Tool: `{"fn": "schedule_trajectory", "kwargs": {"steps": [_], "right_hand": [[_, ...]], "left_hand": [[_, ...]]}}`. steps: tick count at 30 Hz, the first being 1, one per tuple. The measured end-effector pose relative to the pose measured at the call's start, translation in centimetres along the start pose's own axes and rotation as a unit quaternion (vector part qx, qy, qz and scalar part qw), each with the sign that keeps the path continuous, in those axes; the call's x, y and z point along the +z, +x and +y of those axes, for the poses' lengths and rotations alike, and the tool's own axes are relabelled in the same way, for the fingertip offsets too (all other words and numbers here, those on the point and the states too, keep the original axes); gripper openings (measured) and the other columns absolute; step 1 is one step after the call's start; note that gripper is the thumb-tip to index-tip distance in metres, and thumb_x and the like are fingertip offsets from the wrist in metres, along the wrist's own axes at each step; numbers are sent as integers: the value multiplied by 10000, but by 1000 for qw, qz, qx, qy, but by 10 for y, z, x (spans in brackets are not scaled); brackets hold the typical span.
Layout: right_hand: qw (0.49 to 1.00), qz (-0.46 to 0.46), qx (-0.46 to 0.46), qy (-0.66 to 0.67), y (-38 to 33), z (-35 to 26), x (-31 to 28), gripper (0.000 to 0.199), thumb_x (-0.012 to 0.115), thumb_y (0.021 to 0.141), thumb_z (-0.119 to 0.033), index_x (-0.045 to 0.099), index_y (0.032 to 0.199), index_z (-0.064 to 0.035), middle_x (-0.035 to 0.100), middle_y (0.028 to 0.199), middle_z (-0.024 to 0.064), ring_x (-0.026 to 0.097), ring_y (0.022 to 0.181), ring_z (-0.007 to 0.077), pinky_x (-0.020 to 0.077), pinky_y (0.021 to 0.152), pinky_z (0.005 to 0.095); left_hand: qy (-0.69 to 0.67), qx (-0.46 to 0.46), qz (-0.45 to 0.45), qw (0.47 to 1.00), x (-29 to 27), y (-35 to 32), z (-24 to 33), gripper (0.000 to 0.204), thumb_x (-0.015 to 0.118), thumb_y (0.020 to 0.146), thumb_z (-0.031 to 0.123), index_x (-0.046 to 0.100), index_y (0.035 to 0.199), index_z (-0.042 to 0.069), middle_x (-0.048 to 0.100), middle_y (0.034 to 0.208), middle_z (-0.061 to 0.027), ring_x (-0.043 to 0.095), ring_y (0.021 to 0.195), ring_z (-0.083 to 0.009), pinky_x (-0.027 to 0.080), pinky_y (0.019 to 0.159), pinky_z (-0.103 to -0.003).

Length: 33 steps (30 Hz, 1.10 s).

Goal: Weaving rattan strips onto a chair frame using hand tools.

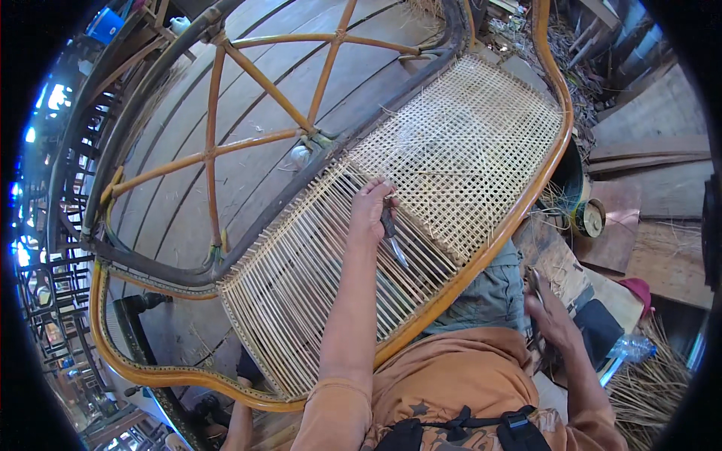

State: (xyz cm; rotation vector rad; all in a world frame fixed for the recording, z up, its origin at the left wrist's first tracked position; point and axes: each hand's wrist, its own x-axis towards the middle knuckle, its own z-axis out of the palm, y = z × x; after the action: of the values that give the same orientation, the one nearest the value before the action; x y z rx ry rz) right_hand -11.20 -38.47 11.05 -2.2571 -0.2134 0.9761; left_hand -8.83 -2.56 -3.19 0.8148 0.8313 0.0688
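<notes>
Head view: weaving cane across the chair seat (pixel 421 188). Left hand (pixel 370 210) grips a metal tool (pixel 391 233) at the woven patch's edge; right hand (pixel 553 316), beside the seat frame, seems curled, though I cannot tell. Next strand needs careful threading, I judge.

Bright, even daylight fills the scene, with only soft shadows under the pale woven cane seat panel (pixel 421 180). Blown-out blue-white glare shows at the far left of the frame. Fisheye distortion bends the curved orange rattan frame (pixel 526 203) toward the black, vignetted rim. The centre is sharp; the edges smear slightly.
</notes>
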Motion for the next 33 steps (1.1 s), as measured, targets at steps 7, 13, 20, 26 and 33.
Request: {"fn": "schedule_trajectory", "kwargs": {"steps": [7,13,20,26,33], "right_hand": [[958,-23,-71,-276,164,-143,52,511,509,889,-480,549,963,24,616,853,225,610,839,394,470,744,455],[927,-4,-127,-352,216,-159,95,542,484,893,-518,571,950,13,640,884,199,639,846,349,507,742,420],[932,-33,-85,-352,224,-166,103,561,463,896,-537,565,996,5,632,957,204,627,910,361,498,782,429],[938,-29,-82,-335,219,-169,101,565,458,897,-540,554,984,10,630,950,210,620,907,372,484,781,440],[942,-49,-85,-321,233,-152,98,611,417,912,-547,543,955,49,625,876,257,612,886,394,466,778,466]], "left_hand": [[-66,-42,-2,997,-5,4,1,198,626,840,108,543,1016,75,621,823,-54,585,590,-136,455,463,-277],[-110,-57,-10,992,-7,10,1,144,611,855,101,569,991,78,618,820,-40,581,617,-136,462,487,-282],[-119,-49,-39,991,-13,17,-2,137,619,856,111,590,982,67,601,772,-18,565,616,-126,452,486,-269],[-96,-41,-41,994,-13,16,-3,152,645,840,118,601,975,63,612,762,-31,560,584,-131,446,463,-264],[-83,-49,-56,994,-16,14,4,166,644,841,128,596,977,46,623,783,-44,579,569,-131,445,454,-258]]}}
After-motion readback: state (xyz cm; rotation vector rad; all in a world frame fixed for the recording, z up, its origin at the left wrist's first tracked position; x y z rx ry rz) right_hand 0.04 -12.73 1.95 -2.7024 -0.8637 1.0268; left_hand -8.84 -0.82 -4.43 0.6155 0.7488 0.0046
